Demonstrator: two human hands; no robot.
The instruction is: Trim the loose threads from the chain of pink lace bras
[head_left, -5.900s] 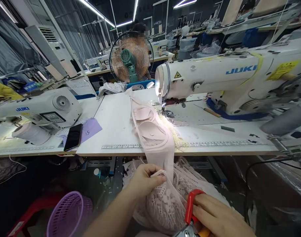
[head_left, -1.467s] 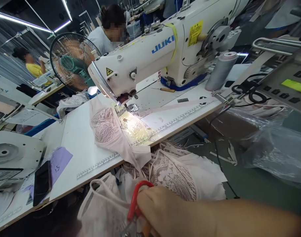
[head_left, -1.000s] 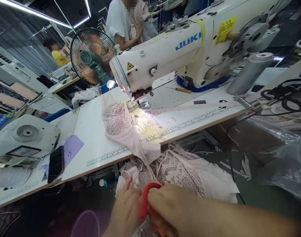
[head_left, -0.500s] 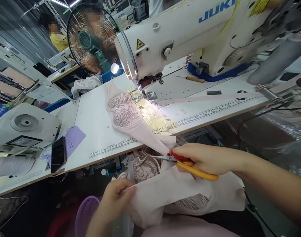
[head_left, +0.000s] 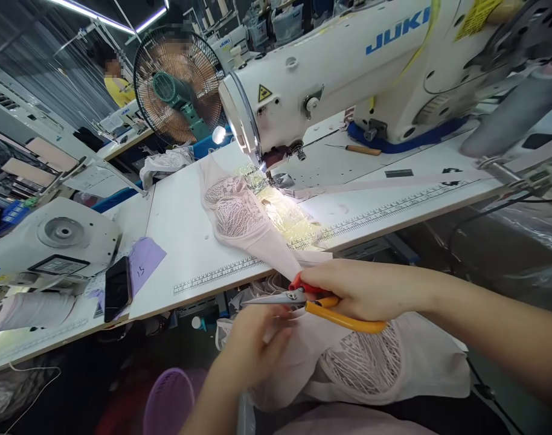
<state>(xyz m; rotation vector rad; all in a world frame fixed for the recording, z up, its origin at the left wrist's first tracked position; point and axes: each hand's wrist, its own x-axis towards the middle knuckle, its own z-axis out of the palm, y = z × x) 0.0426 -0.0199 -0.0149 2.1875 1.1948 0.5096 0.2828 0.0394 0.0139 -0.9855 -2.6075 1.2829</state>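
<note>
Big blue letters say JUKI on the white sewing machine [head_left: 339,72], and the purple paper [head_left: 144,260] says 15. A ruler [head_left: 221,275] with tiny marks runs along the front edge of the white surface [head_left: 176,223]. The phone [head_left: 117,290] touches the paper near the front edge, beside another white machine [head_left: 63,235]. Behind the back edge are a big fan [head_left: 179,84] and a person in yellow [head_left: 118,87]. A purple basket [head_left: 170,402] is down below. The right hand [head_left: 353,290] has its grip closed around the red and orange handles of the scissors [head_left: 282,298], just past the front edge. The blades point left, over the fingers of the left hand [head_left: 260,338]. That hand touches the pink lacy bra [head_left: 362,362] below the front edge, but I cannot tell if its grip is pinching. Another pink bra [head_left: 240,214] lies on the surface, left of the needle, and hangs over the front edge.
</note>
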